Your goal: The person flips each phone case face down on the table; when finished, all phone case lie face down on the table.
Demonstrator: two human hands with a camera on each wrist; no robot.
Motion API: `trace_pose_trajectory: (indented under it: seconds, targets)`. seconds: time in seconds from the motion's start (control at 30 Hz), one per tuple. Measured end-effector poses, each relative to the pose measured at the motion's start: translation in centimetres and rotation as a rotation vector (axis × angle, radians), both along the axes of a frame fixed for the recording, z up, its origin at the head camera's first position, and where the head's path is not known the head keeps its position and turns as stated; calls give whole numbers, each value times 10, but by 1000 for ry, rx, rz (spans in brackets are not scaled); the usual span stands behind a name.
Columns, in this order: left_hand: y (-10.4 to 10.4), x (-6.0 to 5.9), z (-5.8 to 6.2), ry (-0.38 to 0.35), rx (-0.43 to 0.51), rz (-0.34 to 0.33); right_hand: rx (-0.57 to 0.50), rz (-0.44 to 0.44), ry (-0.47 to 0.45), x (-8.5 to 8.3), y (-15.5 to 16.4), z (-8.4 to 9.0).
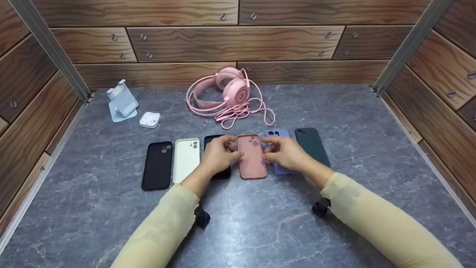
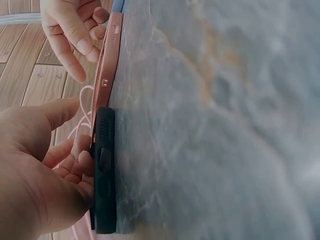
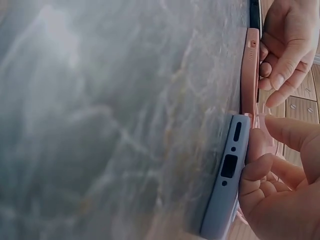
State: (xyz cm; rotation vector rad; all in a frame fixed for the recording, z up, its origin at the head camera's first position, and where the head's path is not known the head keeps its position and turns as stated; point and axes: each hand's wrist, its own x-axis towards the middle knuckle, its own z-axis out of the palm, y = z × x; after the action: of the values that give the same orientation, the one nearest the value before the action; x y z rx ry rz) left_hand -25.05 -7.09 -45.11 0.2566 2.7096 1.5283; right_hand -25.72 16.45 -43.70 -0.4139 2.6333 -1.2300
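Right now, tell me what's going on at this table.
A person has both hands on a pink phone case lying flat in a row of cases on the grey marble table. The left hand touches its left edge, above a black case; the right hand touches its right edge, above a lilac case. Whether the fingers actually grip it is unclear. Pink headphones lie behind the row.

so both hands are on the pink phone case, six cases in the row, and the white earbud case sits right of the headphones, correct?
Not quite. The earbud case sits left of the headphones, next to the phone stand; the head view shows it. The rest holds: left hand and right hand are on the pink phone case, six cases in the row.
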Motion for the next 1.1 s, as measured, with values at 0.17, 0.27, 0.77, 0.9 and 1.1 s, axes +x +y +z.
trace_pose_trajectory:
  seconds: [0.17, 0.27, 0.77, 0.9, 1.1]
  targets:
    - [0, -2, -3, 2, -44, -5, 23, 5, 18, -1, 0, -4]
    - [0, -2, -5, 10, -63, -11, 37, 20, 30, -2, -1, -6]
    - [2, 1, -5, 33, -168, -32, 85, 53, 57, -4, 0, -8]
    - [2, 1, -6, 52, -176, -33, 94, 68, 71, -5, 0, -9]
    - [4, 1, -5, 66, -189, -38, 96, 73, 71, -5, 2, -9]
